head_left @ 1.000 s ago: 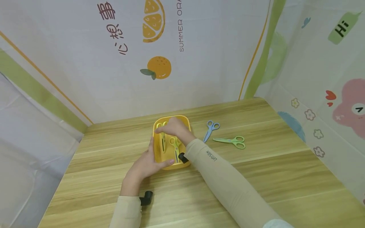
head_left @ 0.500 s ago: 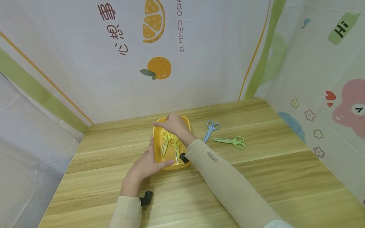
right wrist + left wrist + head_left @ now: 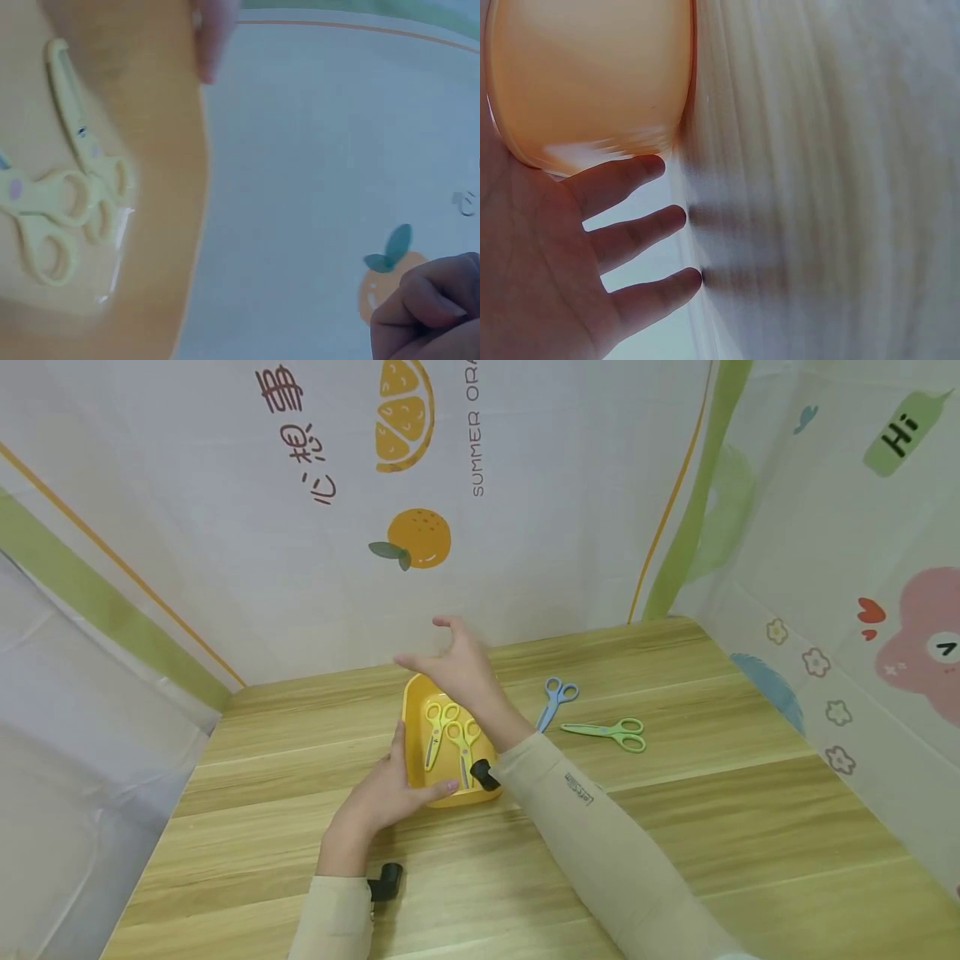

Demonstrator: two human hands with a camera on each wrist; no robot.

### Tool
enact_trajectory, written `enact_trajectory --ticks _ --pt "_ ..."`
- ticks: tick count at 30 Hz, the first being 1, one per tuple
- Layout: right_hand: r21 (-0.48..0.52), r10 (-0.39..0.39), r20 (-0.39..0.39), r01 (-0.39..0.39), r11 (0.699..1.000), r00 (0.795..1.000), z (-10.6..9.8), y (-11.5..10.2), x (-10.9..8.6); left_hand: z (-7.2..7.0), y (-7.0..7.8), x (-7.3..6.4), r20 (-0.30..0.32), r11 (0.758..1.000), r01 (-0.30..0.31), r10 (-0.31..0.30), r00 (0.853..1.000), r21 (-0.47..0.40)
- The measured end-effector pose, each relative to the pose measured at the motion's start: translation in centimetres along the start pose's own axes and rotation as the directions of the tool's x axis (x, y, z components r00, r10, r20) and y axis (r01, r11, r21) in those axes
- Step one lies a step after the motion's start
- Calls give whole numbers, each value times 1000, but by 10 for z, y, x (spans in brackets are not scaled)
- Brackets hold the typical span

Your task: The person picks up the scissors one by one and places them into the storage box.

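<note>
A yellow tray (image 3: 422, 772) lies near the back of the table with two pairs of yellow scissors (image 3: 435, 739) inside. My left hand (image 3: 382, 789) rests at the tray's near left corner, thumb over the front rim and forefinger along the side. In the left wrist view its fingers (image 3: 641, 236) are straight and spread, one against the tray wall. My right hand (image 3: 461, 668) hovers over the tray's far edge, thumb and forefinger apart, holding nothing. Its other fingers look curled in the right wrist view. The right forearm covers the tray's right side.
To the right of the tray lie blue scissors (image 3: 555, 700), their tips hidden by the right sleeve, and green scissors (image 3: 611, 732). A printed white curtain (image 3: 525, 568) hangs behind the wooden table (image 3: 247, 793). Black wrist mounts (image 3: 386, 882) sit on both sleeves.
My right hand has let go of the left pair of yellow scissors, which slid nearer in the tray, and has lifted toward the back with thumb and forefinger spread. The left hand stays put.
</note>
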State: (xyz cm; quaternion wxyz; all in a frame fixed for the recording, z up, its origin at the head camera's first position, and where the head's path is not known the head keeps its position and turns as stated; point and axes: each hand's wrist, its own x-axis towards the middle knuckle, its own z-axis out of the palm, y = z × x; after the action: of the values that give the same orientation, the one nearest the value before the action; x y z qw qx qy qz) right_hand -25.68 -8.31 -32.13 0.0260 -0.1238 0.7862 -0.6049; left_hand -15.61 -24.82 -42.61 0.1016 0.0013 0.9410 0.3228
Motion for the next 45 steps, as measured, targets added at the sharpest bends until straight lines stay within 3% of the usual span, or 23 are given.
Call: enact_trajectory --ticks 8,16,23,27,32,36,42,45 --pt "109 -17 -30 21 994 999 -23 -18 -26 1 2 -2 -2 1000 10 -10 1000 -18" --pt "194 -67 -64 78 978 996 -50 -20 -54 5 1 -2 -13 998 -3 3 1000 -55" --pt "172 -146 -106 163 972 984 -67 -18 -75 3 1 1 -16 997 -29 28 999 -66" --pt "166 -149 -137 171 971 979 -81 -12 -83 2 1 1 -14 998 -20 19 1000 -61" --pt "122 -107 -170 129 984 980 -99 -3 -91 1 2 -1 -4 999 4 -4 1000 -47" --pt "68 -75 -180 88 994 981 -109 1 -94 1 3 -1 -1 999 -10 10 1000 -42" --pt "17 -40 -132 43 999 990 -125 7 -96 1 3 -1 -14 998 -20 19 1000 -60" --pt "-64 4 -88 -10 998 996 -137 9 -97 1 2 -1 -13 999 -10 9 1000 -44"
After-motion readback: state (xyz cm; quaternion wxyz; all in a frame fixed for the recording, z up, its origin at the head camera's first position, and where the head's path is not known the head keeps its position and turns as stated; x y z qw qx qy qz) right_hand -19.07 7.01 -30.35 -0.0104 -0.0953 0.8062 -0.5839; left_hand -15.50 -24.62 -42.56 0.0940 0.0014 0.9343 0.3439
